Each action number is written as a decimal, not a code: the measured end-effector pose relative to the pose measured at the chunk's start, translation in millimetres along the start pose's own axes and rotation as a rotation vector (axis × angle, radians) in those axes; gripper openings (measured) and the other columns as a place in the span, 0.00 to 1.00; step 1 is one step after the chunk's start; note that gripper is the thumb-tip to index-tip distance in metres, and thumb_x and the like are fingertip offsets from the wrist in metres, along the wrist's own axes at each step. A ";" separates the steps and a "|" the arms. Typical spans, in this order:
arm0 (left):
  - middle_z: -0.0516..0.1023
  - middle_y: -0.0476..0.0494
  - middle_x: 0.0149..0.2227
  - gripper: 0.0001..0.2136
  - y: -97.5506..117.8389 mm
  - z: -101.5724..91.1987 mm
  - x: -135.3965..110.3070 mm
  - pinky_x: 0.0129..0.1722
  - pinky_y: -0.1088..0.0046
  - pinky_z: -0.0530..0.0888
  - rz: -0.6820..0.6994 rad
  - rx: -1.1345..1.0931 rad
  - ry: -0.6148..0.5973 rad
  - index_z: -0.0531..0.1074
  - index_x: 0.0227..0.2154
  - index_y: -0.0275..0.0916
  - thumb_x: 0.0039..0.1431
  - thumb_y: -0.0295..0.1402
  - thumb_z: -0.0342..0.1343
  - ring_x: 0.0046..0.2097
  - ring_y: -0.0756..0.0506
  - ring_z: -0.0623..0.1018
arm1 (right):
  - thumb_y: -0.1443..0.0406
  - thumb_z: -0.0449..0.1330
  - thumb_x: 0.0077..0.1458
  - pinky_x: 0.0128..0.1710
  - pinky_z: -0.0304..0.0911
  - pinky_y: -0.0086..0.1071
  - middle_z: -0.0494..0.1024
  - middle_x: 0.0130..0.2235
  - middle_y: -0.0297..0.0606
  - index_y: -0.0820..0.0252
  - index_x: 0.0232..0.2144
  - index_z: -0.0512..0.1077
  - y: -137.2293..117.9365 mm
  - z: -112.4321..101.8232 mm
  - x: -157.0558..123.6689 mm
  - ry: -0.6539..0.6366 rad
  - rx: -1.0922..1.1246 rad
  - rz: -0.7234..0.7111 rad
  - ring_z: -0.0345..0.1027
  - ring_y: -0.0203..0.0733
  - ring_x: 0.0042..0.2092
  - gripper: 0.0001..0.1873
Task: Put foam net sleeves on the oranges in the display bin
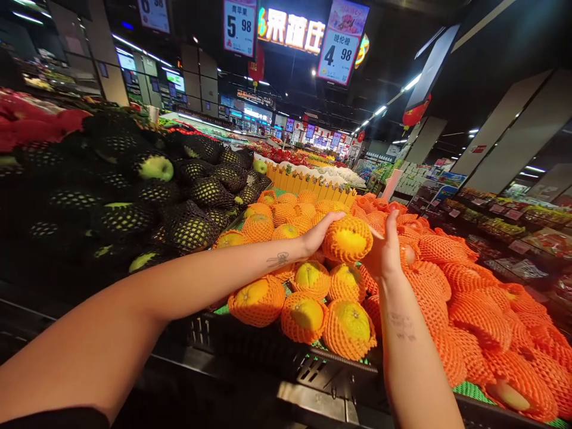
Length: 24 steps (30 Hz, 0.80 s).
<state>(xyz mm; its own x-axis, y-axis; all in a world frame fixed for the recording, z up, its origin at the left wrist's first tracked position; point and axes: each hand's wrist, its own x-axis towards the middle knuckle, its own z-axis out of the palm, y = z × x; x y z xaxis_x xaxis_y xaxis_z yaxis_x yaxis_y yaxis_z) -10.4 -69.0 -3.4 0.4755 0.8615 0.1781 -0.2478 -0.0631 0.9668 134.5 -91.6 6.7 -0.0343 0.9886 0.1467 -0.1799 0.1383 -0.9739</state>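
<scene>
Both my hands are raised over a heap of yellow-orange fruits wrapped in orange foam net. My left hand (318, 233) grips one netted fruit (348, 239) from its left side, fingers curled over the top. My right hand (385, 253) presses against the same fruit from the right, fingers upright and together along the net. The fruit is held just above the pile (308, 313). More netted fruits lie directly below and to the right of my hands.
A black crate rim (286, 357) fronts the display. Green fruits in black foam nets (187, 190) are stacked at the left. A low yellow fence divider (308, 183) stands behind the orange pile. Price signs (240, 27) hang overhead. Shelves of goods (513, 226) line the right aisle.
</scene>
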 end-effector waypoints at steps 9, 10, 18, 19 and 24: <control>0.74 0.43 0.30 0.15 7.7 -31.5 5.2 0.39 0.68 0.65 0.308 0.932 0.399 0.67 0.29 0.38 0.68 0.41 0.45 0.36 0.44 0.73 | 0.58 0.77 0.34 0.33 0.75 0.36 0.79 0.46 0.40 0.51 0.50 0.69 10.2 13.1 -7.5 -0.060 -0.136 0.101 0.75 0.45 0.41 0.39; 0.72 0.45 0.28 0.13 10.7 -34.2 6.4 0.37 0.69 0.63 0.343 1.020 0.442 0.64 0.27 0.39 0.67 0.38 0.47 0.34 0.45 0.71 | 0.60 0.77 0.32 0.32 0.75 0.35 0.80 0.44 0.39 0.52 0.51 0.68 11.8 14.1 -6.7 -0.033 -0.148 0.100 0.75 0.44 0.39 0.41; 0.57 0.50 0.18 0.25 -4.3 -50.1 37.9 0.27 0.71 0.57 0.040 0.852 0.269 0.54 0.15 0.40 0.67 0.43 0.47 0.23 0.50 0.59 | 0.55 0.73 0.38 0.34 0.73 0.32 0.80 0.43 0.38 0.56 0.42 0.73 10.5 14.5 -0.4 0.008 0.046 0.042 0.75 0.44 0.41 0.28; 0.61 0.48 0.19 0.24 -9.0 -50.0 38.8 0.28 0.71 0.60 -0.008 0.880 0.236 0.57 0.16 0.40 0.68 0.43 0.46 0.24 0.49 0.63 | 0.52 0.70 0.41 0.34 0.73 0.33 0.80 0.43 0.38 0.56 0.41 0.73 11.0 13.9 1.9 0.045 0.064 0.023 0.75 0.44 0.41 0.26; 0.73 0.34 0.49 0.17 -13.8 -47.7 25.4 0.50 0.61 0.70 0.342 0.896 0.216 0.66 0.51 0.35 0.65 0.38 0.44 0.49 0.40 0.74 | 0.44 0.63 0.49 0.35 0.72 0.38 0.80 0.38 0.45 0.58 0.41 0.74 16.0 9.4 9.6 0.190 -0.058 -0.077 0.76 0.50 0.41 0.27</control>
<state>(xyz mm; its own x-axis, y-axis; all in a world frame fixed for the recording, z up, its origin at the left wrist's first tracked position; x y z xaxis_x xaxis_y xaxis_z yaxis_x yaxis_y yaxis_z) -35.1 -22.2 -20.9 0.3108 0.7934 0.5234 0.4306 -0.6084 0.6667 122.0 -80.5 -5.8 0.1646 0.9677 0.1907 -0.1179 0.2113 -0.9703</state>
